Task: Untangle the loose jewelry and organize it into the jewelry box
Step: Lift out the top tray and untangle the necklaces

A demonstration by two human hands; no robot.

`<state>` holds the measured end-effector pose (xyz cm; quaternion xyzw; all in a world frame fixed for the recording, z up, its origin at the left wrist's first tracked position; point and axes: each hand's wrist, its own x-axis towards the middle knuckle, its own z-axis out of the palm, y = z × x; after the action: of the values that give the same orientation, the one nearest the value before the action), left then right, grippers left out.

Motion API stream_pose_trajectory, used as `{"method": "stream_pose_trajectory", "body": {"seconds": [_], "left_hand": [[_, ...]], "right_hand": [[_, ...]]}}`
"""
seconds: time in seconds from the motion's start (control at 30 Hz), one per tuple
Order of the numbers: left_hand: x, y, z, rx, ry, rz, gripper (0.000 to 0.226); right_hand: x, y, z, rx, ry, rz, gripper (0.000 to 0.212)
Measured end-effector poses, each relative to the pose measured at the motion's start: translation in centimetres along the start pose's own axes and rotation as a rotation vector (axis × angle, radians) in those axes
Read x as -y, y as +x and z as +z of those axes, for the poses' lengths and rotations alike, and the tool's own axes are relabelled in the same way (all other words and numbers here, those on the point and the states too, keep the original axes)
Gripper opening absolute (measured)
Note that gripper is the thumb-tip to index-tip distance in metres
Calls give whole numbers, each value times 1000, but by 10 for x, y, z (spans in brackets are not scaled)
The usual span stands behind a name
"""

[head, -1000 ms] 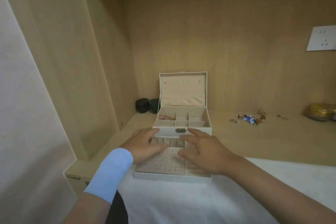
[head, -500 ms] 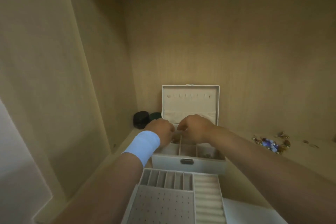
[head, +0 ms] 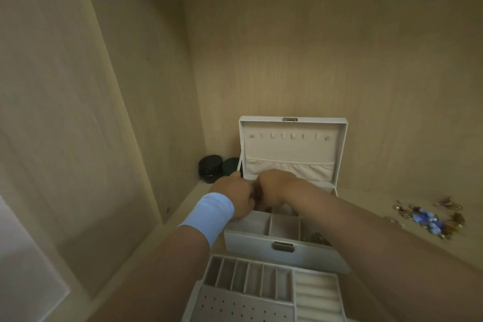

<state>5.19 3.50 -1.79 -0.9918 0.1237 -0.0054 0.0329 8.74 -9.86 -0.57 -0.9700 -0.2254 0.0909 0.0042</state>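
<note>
Your two hands meet over the back left compartment of the open jewelry box [head: 248, 242], which stands on a pale wooden shelf [head: 386, 191]. Your left hand [head: 235, 197], with a light blue wristband [head: 209, 214] on its wrist, sits at nine o'clock of your right hand [head: 274, 187], and the two touch or very nearly touch. Both show only their backs and knuckles. The fingers bend down and away into the compartment, so you cannot tell whether they pinch a piece of jewelry or only reach in, and nothing held shows between them.

The box lid [head: 292, 146] stands upright at twelve o'clock behind your hands, with a row of small hooks along its top and a gathered pocket below. Your right forearm crosses the box's right side. Beside it, in the front right compartment, lies a small cluster of gold pieces [head: 313, 238]. The front left and front middle compartments show bare lining.

The box's lift-out tray [head: 251, 280] lies at six o'clock, just in front of the box, with narrow slots, ring rolls and a dotted earring panel.

The loose jewelry [head: 428, 219], a tangle of blue beads and gold and amber bits, lies on the shelf at three o'clock of the box, well apart from both hands.

Two dark round jars [head: 210, 168] stand at ten o'clock, in the back corner.
</note>
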Motion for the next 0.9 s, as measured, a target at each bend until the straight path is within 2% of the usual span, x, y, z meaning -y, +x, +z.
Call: {"method": "stream_pose_trajectory", "body": {"seconds": [0.13, 0.23, 0.33, 0.47, 0.57, 0.63, 0.73, 0.8, 0.9], "left_hand": [[10, -2, -2, -104, -31, 58, 25], [14, -5, -3, -169, -41, 81, 24], [15, -7, -4, -142, -80, 48, 23], [13, -5, -4, -83, -110, 17, 33], [8, -4, -9, -132, -132, 11, 26], [5, -2, -15, -151, -218, -5, 22], [-1, 0, -30, -157, -492, -66, 34], [-5, 1, -42, -165, -699, -105, 29], [-11, -1, -56, -170, -824, -84, 22]], "right_hand": [[7, 6, 17, -74, 0, 4, 47], [10, 11, 19, -82, 18, -4, 48], [7, 11, 18, -60, 69, -26, 41], [-8, 8, 19, -65, 143, -53, 31], [-23, -1, 9, -155, 364, -78, 13], [-30, -12, -2, -205, 561, -100, 10], [-33, -24, -21, -250, 785, -136, 8], [-35, -31, -31, -279, 863, -144, 6], [-38, -46, -42, -310, 939, -107, 5]]}}
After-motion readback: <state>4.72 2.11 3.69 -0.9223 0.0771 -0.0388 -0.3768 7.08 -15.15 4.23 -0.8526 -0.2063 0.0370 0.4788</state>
